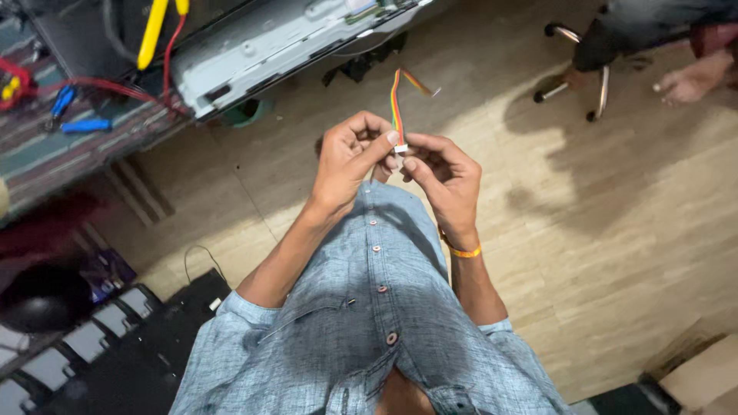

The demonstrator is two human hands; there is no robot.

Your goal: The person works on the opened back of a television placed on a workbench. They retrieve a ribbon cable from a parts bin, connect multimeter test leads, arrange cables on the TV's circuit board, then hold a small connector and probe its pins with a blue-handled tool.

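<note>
A short multicoloured ribbon cable (397, 100) with a small white plug (400, 148) at its lower end stands up between my two hands. My left hand (350, 157) pinches the cable just above the plug with thumb and forefinger. My right hand (442, 180), with an orange band on its wrist, grips the white plug from the right and below. Both hands are held in front of my blue button shirt (369, 307), above the wooden floor. The cable's free upper end bends off to the right.
An opened grey metal chassis (269, 42) lies on a workbench at top left, with red and yellow wires and blue-handled tools (84, 124). Another person's bare foot (692, 81) and a chair base (584, 73) are at top right. Black trays (115, 338) sit bottom left, a cardboard box (703, 376) bottom right.
</note>
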